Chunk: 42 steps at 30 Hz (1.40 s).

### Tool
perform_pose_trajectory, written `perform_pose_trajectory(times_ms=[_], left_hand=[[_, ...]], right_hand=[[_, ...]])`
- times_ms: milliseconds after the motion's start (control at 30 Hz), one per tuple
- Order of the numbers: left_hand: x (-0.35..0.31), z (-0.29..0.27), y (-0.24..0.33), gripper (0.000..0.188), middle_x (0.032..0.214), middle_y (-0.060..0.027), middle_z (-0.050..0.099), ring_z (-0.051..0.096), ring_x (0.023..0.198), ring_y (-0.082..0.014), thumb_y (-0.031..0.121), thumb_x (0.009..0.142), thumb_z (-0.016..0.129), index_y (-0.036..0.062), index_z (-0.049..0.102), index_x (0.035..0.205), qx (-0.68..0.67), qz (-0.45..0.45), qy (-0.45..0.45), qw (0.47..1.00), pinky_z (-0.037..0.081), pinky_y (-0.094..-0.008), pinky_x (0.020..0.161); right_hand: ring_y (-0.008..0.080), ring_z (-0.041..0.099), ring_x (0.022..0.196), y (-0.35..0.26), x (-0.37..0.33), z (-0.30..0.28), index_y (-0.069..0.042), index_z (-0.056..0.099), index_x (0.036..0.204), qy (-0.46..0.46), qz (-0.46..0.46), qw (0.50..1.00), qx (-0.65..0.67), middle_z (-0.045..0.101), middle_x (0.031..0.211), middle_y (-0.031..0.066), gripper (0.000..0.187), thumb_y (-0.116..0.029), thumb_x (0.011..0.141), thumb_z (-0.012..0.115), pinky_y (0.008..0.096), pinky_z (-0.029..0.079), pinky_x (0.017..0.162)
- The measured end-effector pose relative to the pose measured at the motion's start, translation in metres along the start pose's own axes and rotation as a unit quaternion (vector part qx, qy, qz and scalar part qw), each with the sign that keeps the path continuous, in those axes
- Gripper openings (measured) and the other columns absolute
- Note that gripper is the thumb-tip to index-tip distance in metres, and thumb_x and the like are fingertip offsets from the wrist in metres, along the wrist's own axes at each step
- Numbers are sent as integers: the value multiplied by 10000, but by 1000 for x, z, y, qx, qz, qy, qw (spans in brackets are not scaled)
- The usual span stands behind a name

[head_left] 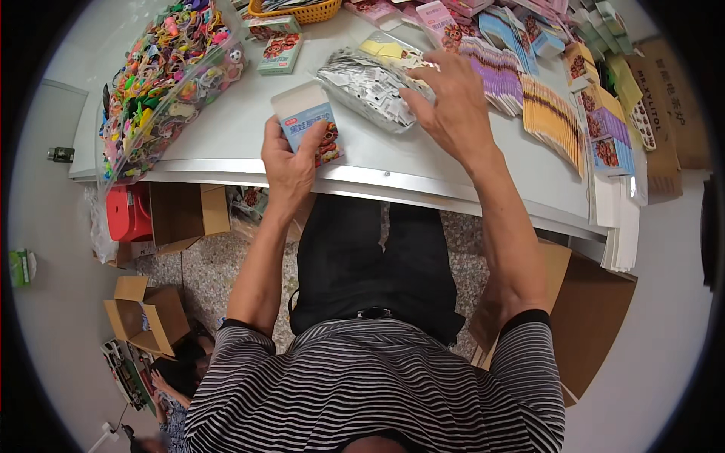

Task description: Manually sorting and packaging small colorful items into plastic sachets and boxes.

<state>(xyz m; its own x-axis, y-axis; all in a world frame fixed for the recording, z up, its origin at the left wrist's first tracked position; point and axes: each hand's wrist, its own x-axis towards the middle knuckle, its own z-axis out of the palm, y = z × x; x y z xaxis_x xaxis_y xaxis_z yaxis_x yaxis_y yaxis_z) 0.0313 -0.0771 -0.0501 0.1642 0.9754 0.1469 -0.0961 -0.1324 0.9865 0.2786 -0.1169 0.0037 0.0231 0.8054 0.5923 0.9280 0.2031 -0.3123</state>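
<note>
My left hand (291, 162) grips a small blue carton (303, 119) near the table's front edge, thumb across its printed front. The carton is tilted and its pale top flap stands up, open. My right hand (459, 109) hovers at the right side of a clear plastic bag (366, 89) full of small white and silver packets. Its fingers are spread and I see nothing between them. Whether the fingertips touch the bag or the yellow slips (385, 49) behind it, I cannot tell.
A big clear bag of colourful small toys (170, 83) fills the table's left. Green cartons (279, 53) and a yellow basket (302, 10) stand at the back. Rows of purple cards (495, 72) and orange cards (551, 117) lie to the right. Cardboard boxes (147, 313) sit below; another person's hand shows lower left.
</note>
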Motion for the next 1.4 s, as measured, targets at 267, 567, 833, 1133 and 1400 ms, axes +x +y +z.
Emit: perform_pose_trajectory(times_ms=[267,567,833,1133,1400], left_hand=[[7,-1,-14,374,1058,-109,687,670,937,-133,155,950,721,-16,508,1204,-23,9,-9,1000,557,-275,835],[10,-20,-10,440,1083,-129,687,690,949,-171,83,919,734,-35,480,1258,-68,-37,-42,996,587,-309,831],[5,-28,4,540,1067,-157,706,703,965,-192,-28,815,791,-42,495,1267,-74,-82,-61,992,599,-314,836],[1,-33,8,524,1066,-118,731,703,930,-162,-28,798,799,-36,611,1287,-89,-125,-106,982,583,-295,847],[1,-41,9,510,1047,-114,734,701,912,-154,-31,792,803,-31,623,1269,-81,-124,-110,983,585,-289,843]], right_hand=[[332,558,1185,23,15,32,-19,754,961,-33,-25,997,-61,648,1193,184,236,-221,864,679,459,430,991],[344,606,1089,17,26,46,0,740,912,-61,-5,997,-44,678,1126,174,196,-155,873,627,437,455,967],[260,574,1235,0,18,21,-1,694,1012,-20,90,958,270,668,1254,113,149,-129,953,644,360,404,1068],[313,531,1290,-56,27,13,-44,689,1018,-51,-133,967,210,632,1295,91,139,-51,880,703,420,419,1074],[290,575,1224,-55,27,26,-56,706,1043,-58,-127,977,162,656,1241,91,177,-52,867,713,400,457,1022]])
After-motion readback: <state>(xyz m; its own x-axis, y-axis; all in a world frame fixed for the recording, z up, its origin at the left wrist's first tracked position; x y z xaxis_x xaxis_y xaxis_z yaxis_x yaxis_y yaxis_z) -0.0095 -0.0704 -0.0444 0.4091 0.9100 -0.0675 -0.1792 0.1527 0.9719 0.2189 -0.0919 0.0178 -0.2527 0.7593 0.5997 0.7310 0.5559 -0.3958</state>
